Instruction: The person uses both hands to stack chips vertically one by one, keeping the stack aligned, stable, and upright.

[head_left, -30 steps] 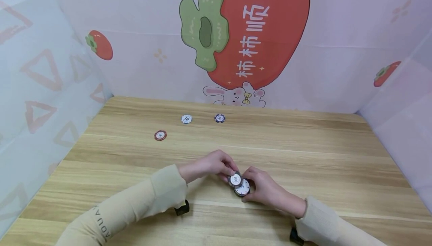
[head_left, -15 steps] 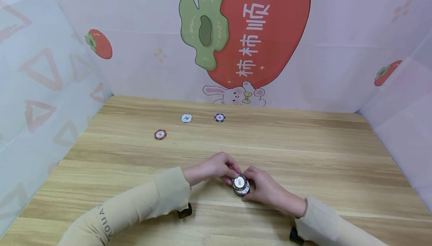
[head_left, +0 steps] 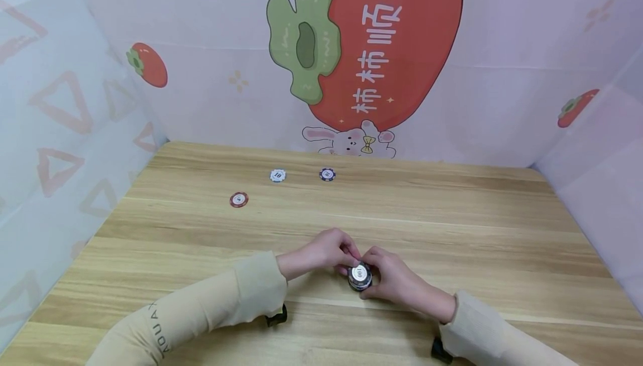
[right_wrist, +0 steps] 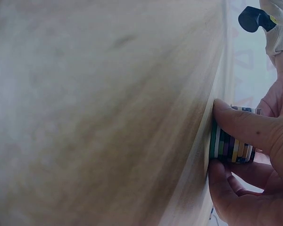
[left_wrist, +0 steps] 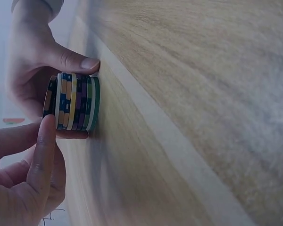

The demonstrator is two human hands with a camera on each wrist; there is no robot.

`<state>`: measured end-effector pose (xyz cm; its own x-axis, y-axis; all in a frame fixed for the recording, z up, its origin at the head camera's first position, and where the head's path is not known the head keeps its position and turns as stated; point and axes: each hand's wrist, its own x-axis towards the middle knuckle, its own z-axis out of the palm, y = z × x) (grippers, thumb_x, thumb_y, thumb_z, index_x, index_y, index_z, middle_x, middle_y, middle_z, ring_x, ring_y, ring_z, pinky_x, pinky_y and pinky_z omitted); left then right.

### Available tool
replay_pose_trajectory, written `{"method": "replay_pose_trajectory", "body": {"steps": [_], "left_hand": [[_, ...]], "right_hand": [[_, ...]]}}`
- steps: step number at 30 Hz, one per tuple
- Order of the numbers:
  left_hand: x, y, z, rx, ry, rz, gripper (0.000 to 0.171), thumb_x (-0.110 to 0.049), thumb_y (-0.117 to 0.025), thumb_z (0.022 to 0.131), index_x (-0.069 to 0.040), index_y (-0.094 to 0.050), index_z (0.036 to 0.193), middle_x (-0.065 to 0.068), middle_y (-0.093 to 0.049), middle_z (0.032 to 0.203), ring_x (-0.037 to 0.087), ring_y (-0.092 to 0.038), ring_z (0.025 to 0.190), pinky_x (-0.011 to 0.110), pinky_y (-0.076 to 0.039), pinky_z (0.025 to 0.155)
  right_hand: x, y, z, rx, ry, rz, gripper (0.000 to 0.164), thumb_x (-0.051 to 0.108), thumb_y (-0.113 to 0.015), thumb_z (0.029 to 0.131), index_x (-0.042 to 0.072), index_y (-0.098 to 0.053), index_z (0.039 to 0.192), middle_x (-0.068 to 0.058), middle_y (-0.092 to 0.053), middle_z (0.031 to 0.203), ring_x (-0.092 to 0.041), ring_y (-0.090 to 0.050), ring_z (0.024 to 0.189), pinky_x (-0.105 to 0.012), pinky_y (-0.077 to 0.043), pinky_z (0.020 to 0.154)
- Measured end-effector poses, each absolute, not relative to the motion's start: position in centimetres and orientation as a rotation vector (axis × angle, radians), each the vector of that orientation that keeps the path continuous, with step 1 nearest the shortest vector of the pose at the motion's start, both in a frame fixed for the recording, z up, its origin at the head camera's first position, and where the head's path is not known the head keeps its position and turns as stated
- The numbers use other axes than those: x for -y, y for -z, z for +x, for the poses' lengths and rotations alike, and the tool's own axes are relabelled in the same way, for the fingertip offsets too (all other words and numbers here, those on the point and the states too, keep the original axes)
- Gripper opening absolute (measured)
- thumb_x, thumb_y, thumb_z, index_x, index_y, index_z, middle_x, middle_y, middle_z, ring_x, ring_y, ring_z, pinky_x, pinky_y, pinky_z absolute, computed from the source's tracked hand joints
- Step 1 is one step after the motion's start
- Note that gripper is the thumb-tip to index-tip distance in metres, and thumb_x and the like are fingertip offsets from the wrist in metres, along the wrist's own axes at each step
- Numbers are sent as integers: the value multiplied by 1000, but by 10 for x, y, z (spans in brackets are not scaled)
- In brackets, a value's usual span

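Note:
A short stack of poker chips (left_wrist: pixel 80 101) in several colours stands on the table. My right hand (head_left: pixel 397 278) holds it near its base, thumb on one side and fingers on the other. On top, my left hand (head_left: pixel 324 253) pinches a black poker chip (head_left: pixel 360 272) marked 100 by its edge. That chip lies over the stack, and in the left wrist view it looks slightly tilted against the chips under it. The right wrist view shows the stack (right_wrist: pixel 232 149) partly covered by my right thumb.
Three single chips lie farther back on the wooden table (head_left: pixel 452 215): a red one (head_left: pixel 239 200), a white one (head_left: pixel 278 175) and a dark blue one (head_left: pixel 327 174). Printed cloth walls (head_left: pixel 216 92) enclose the table's back and sides.
My left hand has moved a little right, bringing the black chip from the stack's left edge to over its top. My right hand has stayed around the stack.

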<state>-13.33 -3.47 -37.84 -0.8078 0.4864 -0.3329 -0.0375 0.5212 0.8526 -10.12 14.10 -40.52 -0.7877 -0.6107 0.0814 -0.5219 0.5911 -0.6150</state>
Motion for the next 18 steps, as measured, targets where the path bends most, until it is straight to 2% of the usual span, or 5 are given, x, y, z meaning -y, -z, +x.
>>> {"method": "replay_pose_trajectory", "body": {"steps": [18], "left_hand": [[31, 379, -131, -2293, -1195, 382, 4, 2, -68, 78, 2, -66, 81, 2, -59, 67, 9, -54, 53, 23, -51, 52]], "right_hand": [[-141, 403, -101, -2664, 969, -950, 40, 9, -84, 58, 4, -63, 92, 4, -53, 88, -8, -51, 80, -25, -47, 72]]}}
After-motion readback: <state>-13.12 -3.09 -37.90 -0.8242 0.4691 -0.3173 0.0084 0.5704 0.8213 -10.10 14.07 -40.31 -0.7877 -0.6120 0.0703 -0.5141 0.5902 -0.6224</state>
